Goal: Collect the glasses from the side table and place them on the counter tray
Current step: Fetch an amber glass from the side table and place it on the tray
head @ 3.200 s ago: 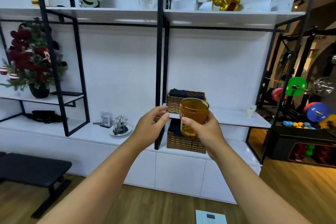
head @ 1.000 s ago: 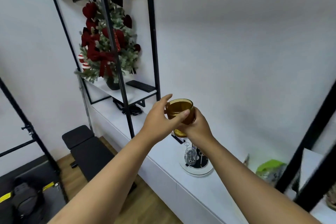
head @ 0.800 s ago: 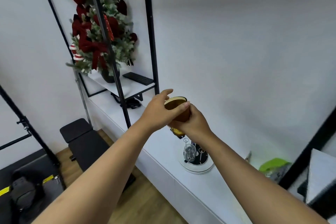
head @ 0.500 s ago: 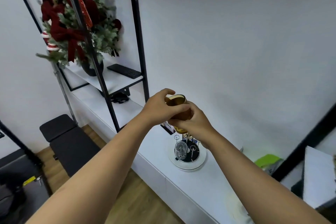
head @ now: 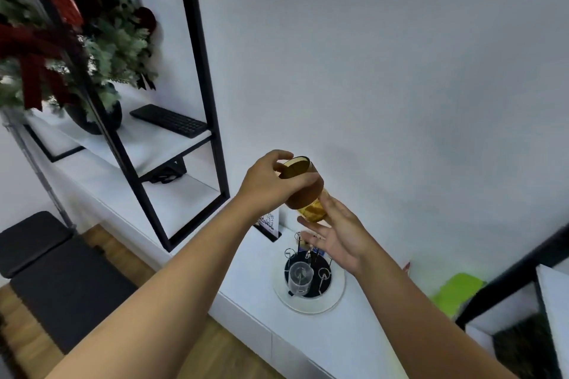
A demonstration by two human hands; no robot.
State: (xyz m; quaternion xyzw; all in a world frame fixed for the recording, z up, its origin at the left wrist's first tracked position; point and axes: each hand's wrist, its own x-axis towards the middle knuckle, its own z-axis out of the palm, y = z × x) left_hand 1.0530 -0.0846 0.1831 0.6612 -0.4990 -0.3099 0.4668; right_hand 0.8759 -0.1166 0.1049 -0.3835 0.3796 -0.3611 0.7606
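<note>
An amber glass [head: 303,191] is held tilted in the air above the white counter, its mouth turned up and to the left. My left hand [head: 271,183] grips it round the upper part. My right hand [head: 335,235] is spread just beneath the glass's base, fingers straight. Below them on the counter [head: 348,338] sits a round white tray [head: 334,298] with a black wire-ring holder, and a clear glass [head: 299,277] stands on it.
A black metal shelf frame [head: 212,120] rises left of my hands, with a keyboard [head: 169,120] and a potted red-and-green decoration [head: 64,49] on its shelf. A QR-code sign [head: 269,221] stands behind the tray. A green bag [head: 455,292] lies right; a black bench [head: 46,261] stands on the floor.
I came up close to the counter and the tray. The amber glass passed from my right hand to my left and tipped over; my right hand let go and opened under it.
</note>
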